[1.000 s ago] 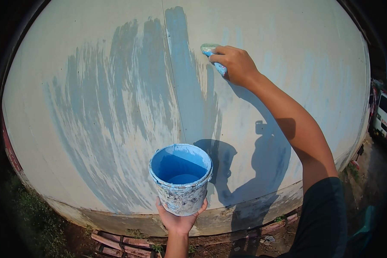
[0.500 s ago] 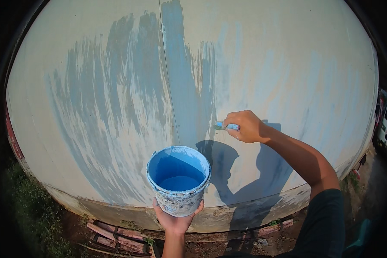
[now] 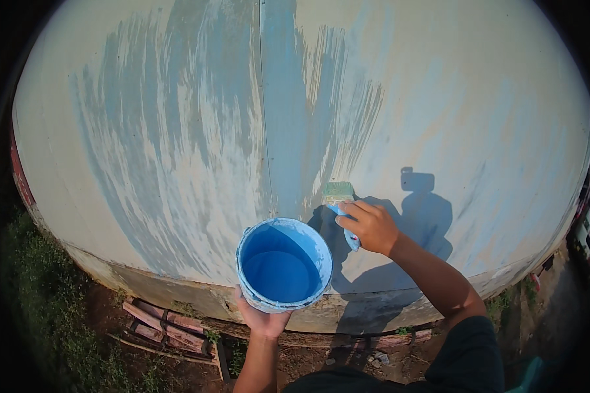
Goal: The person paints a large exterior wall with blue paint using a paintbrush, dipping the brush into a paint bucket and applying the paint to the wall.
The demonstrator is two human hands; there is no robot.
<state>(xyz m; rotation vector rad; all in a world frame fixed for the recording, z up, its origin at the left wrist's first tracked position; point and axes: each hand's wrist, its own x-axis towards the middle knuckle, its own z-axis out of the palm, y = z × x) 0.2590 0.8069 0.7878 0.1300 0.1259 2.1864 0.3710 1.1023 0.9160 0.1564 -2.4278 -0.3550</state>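
My left hand is closed round the lower left side of a paint-smeared bucket, supporting it from below. Blue paint lies inside it. Up and right of the bucket, my right hand grips a paintbrush by its blue handle. The brush's wide, paint-stained bristles point upward against the pale wall. Streaky blue-grey strokes cover the wall's left and middle parts, with fresh thin streaks just above the brush.
Shadows of my head and arm fall on the wall at right. Reddish wooden planks lie on the ground at the wall's foot. Green plants grow at lower left. A vertical seam with small fasteners runs down the wall.
My right hand has turned the brush from sideways to bristles up and lowered slightly. New streaks show right of the painted band. The bucket has tilted toward me, showing more of its inside.
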